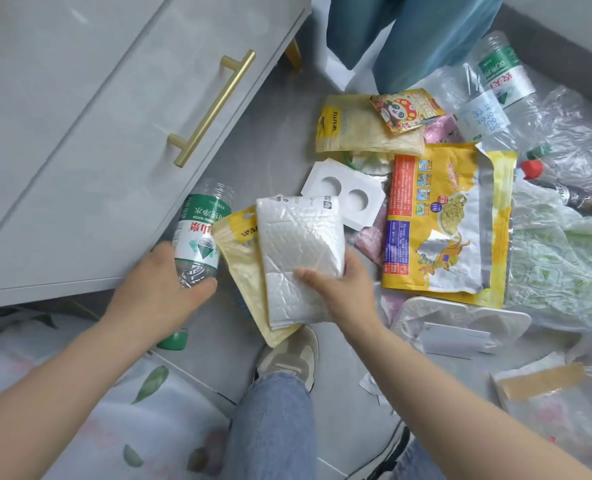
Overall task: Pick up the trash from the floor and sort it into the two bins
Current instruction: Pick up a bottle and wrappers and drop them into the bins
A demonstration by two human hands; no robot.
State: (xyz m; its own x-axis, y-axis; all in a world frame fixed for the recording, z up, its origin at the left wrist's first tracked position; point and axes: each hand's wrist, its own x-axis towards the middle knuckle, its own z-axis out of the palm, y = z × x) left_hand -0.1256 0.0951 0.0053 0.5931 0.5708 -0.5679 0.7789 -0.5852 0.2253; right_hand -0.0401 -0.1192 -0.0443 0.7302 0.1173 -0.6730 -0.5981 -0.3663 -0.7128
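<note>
Underfoot, a grey floor (273, 133) runs between a white cabinet (79, 133) with a gold bar handle (213, 107) on the left and teal fabric (426, 36) hanging at the top. A leaf-printed sheet (114, 393) covers the lower left corner. The left hand (162, 289) curls its fingers round a clear water bottle (199, 233) with a green label, held just beside the cabinet front. The right hand (343, 292) pinches a white bubble mailer (298, 251) stacked on a yellow pouch (242, 268), thumb on top, above a shoe (291, 355). Other trash lies strewn on the floor to the right: a large yellow food bag (450, 220), a white card (344, 192) with two round holes, a white plastic tray (460, 327) and crumpled clear bags (571, 140).
</note>
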